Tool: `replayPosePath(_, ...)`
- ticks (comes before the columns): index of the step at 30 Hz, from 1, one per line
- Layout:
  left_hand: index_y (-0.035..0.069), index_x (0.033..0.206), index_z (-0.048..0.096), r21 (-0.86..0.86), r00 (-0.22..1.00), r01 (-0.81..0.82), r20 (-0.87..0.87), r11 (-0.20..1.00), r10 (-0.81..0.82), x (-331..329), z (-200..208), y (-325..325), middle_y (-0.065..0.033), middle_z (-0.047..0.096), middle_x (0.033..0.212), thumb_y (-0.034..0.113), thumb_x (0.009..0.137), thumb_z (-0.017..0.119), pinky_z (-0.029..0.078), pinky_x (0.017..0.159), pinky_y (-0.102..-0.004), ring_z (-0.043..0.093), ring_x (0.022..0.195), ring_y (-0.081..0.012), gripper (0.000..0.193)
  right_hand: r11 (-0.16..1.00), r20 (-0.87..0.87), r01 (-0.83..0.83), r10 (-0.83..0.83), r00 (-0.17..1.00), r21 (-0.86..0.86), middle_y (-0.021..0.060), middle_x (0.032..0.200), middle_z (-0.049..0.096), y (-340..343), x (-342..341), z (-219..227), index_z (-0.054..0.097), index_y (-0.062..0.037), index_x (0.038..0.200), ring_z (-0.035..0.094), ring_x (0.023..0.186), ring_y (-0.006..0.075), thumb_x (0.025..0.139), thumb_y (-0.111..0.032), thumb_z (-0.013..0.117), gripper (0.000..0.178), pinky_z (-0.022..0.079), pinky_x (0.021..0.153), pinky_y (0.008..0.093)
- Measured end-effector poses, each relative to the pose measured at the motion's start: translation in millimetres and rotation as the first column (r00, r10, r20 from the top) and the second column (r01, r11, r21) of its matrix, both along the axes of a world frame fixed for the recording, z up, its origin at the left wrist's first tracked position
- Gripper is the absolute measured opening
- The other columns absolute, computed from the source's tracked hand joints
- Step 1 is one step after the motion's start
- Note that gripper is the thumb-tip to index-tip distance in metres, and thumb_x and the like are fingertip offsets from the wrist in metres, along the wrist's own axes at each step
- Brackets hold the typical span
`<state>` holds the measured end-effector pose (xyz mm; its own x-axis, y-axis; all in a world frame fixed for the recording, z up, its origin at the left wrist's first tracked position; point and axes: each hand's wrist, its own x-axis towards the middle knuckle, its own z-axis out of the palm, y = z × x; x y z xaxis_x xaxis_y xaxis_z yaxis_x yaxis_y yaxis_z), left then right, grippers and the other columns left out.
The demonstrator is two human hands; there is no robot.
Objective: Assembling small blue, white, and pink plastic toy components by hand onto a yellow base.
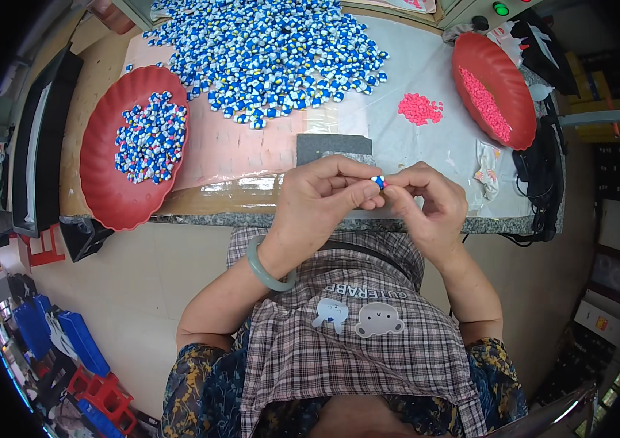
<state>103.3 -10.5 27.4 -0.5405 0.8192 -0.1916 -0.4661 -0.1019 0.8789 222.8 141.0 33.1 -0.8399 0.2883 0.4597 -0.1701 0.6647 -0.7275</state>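
Between thumb and fingertips, my left hand [324,197] pinches a tiny blue and white piece [377,180]. Thumb and fingers of my right hand [430,204] are closed in a pinch right against its right side. A speck of pink shows where the fingertips meet; what the right fingers grip is mostly hidden. Both hands are over the table's near edge, just in front of a dark grey mat [328,148]. Beyond them spreads a large heap of blue and white pieces [273,58]. To the right of it lies a small pile of pink bits [419,109].
At left a red scalloped bowl [98,175] holds blue and white pieces, some with pink. A second red bowl [518,95] at right contains pink bits. Crumpled white plastic [487,171] and black cables [540,190] lie near the right edge. A black tray [43,139] stands far left.
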Motion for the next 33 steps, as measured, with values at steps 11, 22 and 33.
replayPosePath(11, -0.009, 0.105, 0.068, 0.011, 0.913, -0.004, -0.407, 1.0, 0.008, -3, 0, -4, -0.0153, 0.066, 0.106, -0.011, 0.091, 0.063, 0.06, 0.08, -0.0276, 0.069, 0.089, -0.0186, 0.016, 0.708, 0.299, 0.083, 0.186, 0.936, -0.701, 0.0058, 0.085, 0.067, -1, -1, 9, 0.058, -0.0001, 0.102, 0.063, 0.067, 0.0074, 0.093, 0.0, 0.069, 0.014, 0.049, 0.054, 0.0185)
replayPosePath(22, 0.0, 0.105, 0.069, 0.005, 0.047, -0.746, -0.997, 0.666, 0.06, -116, 15, -103, -0.0117, 0.07, 0.105, -0.001, 0.09, 0.067, 0.054, 0.075, -0.0306, 0.068, 0.089, -0.0201, 0.016, 0.918, 0.261, 0.383, -0.395, 0.881, 0.101, 0.0042, 0.09, 0.066, 112, 3, -33, 0.067, 0.001, 0.101, 0.062, 0.076, 0.0102, 0.091, 0.0, 0.066, 0.011, 0.049, 0.064, 0.0268)
replayPosePath(33, 0.003, 0.103, 0.069, 0.043, -0.08, -0.354, -0.997, 0.934, 0.015, -102, 0, 17, -0.0131, 0.065, 0.11, 0.0, 0.083, 0.068, 0.052, 0.085, -0.0423, 0.062, 0.099, -0.0322, 0.021, 0.754, 0.122, 0.287, -0.435, 0.892, 0.59, 0.0147, 0.091, 0.065, 144, -27, -46, 0.069, -0.0002, 0.098, 0.066, 0.085, 0.0351, 0.086, 0.003, 0.065, 0.014, 0.053, 0.075, 0.0426)
